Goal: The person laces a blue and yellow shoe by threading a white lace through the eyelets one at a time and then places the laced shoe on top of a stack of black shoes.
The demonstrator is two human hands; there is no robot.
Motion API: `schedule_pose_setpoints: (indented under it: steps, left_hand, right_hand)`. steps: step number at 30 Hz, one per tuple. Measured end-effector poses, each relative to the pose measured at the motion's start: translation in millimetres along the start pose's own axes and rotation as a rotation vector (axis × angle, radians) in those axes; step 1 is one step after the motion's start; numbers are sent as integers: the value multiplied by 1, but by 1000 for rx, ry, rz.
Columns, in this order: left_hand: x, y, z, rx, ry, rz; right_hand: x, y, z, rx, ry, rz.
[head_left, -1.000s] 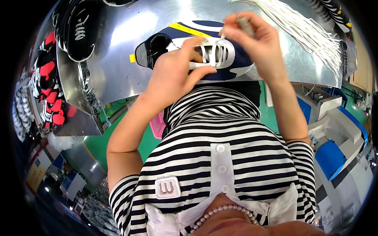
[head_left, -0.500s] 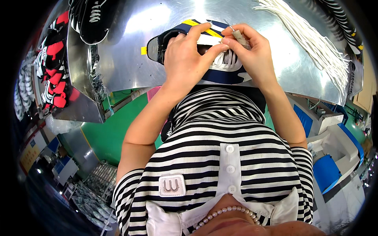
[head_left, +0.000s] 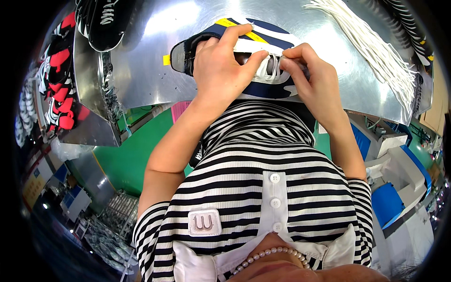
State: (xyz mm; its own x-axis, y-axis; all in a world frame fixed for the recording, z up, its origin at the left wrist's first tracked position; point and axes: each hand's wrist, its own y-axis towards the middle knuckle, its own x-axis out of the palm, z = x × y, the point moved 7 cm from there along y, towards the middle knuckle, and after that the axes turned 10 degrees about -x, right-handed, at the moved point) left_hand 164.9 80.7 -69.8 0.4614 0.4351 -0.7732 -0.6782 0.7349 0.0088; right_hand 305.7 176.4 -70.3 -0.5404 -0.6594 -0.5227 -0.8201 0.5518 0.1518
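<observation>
A navy sneaker (head_left: pixel 270 90) with white stripes and a yellow band lies on the metal table, its heel toward the left. My left hand (head_left: pixel 221 68) grips it across the opening, thumb by the eyelet edge and index finger stretched over the far side. White shoelace (head_left: pixel 263 73) runs through the eyelets in front of that thumb. At the toe end of the lacing, my right hand (head_left: pixel 314 77) is closed in a pinch by the lace, thumb and index finger together. Something greyish shows inside its palm, mostly hidden by the fingers.
A bundle of white laces (head_left: pixel 366 51) lies on the metal table (head_left: pixel 145 70) at the right. A black shoe (head_left: pixel 105 26) sits at the far left, with red, black and white shoes (head_left: pixel 58 89) beyond. More striped shoes (head_left: pixel 408 28) line the far right.
My right hand has turned and drawn slightly right and down. The thin-tipped tool with a tan handle, seen in it before, no longer shows clearly. My left hand keeps its hold on the sneaker.
</observation>
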Motion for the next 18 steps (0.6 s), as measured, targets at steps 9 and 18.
schedule_pose_setpoints:
  steps: [9, 18]
  left_hand:
    - [0, -10, 6, 178, -72, 122]
    - [4, 5, -7, -82, -483, -199]
  right_hand:
    - [42, 26, -28, -290, -583, 7]
    - [-10, 11, -6, -69, -63, 75]
